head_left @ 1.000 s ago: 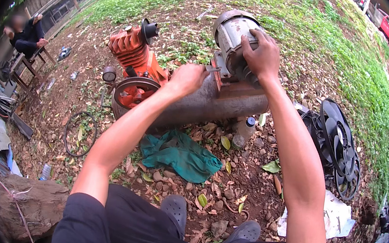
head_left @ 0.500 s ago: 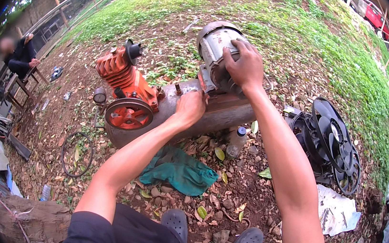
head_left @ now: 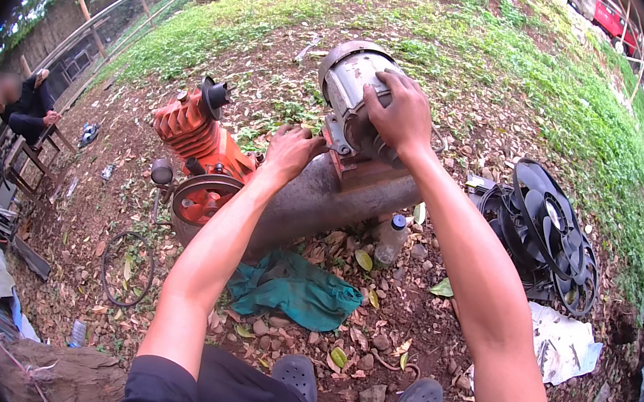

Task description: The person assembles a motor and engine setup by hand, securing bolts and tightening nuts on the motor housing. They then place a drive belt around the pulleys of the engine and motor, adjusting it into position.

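Observation:
A grey electric motor [head_left: 350, 73] sits tilted on the rusty mounting plate [head_left: 364, 176] of a grey cylindrical air tank [head_left: 297, 214]. My right hand [head_left: 403, 116] grips the motor's casing from the right, thumb apart from the fingers. At the motor's left foot, my left hand [head_left: 294, 150] has its fingers curled by the mount; what they pinch, if anything, is hidden. To the left stands an orange compressor pump [head_left: 190, 134] with a pulley wheel [head_left: 207, 197], partly behind my left forearm.
A green cloth [head_left: 296, 289] and a clear bottle [head_left: 391, 241] lie before the tank. Black fans [head_left: 551, 215] rest at the right beside a white sheet [head_left: 564, 344]. A belt loop [head_left: 128, 268] is on the ground at left. A person [head_left: 27, 104] sits far left.
My left hand has moved left and away from me, from the tank's top to the far side of the motor mount. My right hand stays on the motor.

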A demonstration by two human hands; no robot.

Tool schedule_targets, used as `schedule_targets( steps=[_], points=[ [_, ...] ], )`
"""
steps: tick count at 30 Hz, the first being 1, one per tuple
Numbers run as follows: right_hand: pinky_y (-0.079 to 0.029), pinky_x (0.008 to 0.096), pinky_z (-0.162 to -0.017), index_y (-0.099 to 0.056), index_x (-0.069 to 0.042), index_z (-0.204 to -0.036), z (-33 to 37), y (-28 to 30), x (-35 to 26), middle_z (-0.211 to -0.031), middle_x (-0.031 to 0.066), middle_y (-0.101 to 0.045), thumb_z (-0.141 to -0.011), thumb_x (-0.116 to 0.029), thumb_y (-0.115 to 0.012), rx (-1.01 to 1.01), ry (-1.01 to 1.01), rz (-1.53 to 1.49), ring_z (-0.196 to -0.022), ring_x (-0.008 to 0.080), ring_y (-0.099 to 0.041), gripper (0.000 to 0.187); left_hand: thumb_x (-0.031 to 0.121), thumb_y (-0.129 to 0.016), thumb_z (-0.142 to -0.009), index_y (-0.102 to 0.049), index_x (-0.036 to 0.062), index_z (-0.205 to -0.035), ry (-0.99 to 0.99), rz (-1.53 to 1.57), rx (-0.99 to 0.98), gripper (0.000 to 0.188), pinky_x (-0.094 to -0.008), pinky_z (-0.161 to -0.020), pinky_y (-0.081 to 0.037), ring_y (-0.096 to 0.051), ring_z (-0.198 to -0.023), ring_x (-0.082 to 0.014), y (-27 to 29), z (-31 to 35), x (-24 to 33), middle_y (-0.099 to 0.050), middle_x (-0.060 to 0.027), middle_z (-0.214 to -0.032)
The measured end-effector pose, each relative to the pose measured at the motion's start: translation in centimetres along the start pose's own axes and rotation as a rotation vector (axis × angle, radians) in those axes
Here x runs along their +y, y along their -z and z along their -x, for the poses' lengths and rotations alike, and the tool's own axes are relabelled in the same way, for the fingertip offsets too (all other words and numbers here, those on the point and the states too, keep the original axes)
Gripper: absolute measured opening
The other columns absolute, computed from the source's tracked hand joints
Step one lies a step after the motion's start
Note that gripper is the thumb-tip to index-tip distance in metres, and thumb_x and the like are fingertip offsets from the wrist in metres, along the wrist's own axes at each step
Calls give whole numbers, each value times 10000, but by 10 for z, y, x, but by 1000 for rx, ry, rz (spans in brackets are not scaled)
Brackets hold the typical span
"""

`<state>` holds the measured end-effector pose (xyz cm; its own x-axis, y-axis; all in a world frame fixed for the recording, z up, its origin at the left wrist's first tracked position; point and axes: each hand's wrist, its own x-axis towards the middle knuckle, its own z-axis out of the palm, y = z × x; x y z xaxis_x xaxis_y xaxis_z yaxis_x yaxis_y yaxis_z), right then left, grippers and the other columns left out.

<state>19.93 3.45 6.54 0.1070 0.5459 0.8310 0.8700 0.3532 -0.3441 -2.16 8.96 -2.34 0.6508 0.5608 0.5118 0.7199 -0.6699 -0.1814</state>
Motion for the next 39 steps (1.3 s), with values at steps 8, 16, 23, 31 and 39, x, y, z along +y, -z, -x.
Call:
schedule_targets(
  steps=[8,16,23,31,39],
  points=[
    [-388,432,-1018,-669,-32,-1100,3,2,1,-1169,147,-645,-834,-356,-619,1,-18,-4,-1155,312,-563,422,277,-441,-988,-528,-27,-1030,309,267,-136,319,-564,-660,-485,-629,-688,-438,35,28,35,-624,-247,-719],
    [-402,419,-1021,-671,-21,-1100,3,4,0,-1164,161,-648,-846,-364,-622,14,-3,14,-1152,326,-566,430,272,-419,-985,-502,-62,-1032,484,444,-316,347,-618,-750,-437,-597,-809,-536,36,26,91,-620,-339,-793],
    [-405,418,-1011,-674,-10,-1075,2,2,1,-1143,157,-655,-834,-345,-619,27,5,-22,-1136,316,-572,416,252,-402,-987,-470,-55,-1105,524,430,-357,336,-601,-762,-465,-628,-827,-502,38,15,121,-646,-306,-806],
    [-393,435,-1014,-676,-13,-1067,3,1,5,-1137,148,-656,-824,-329,-613,28,-6,-50,-1140,305,-567,404,291,-427,-977,-501,-57,-1066,566,349,-361,367,-592,-788,-460,-620,-850,-511,46,12,100,-640,-325,-837],
    [-412,430,-992,-681,-13,-1049,1,-2,5,-1115,150,-663,-819,-330,-614,53,20,-43,-1118,312,-579,397,287,-488,-949,-646,21,-987,501,375,-195,312,-564,-729,-488,-638,-796,-469,25,8,83,-650,-280,-807]
  ],
)
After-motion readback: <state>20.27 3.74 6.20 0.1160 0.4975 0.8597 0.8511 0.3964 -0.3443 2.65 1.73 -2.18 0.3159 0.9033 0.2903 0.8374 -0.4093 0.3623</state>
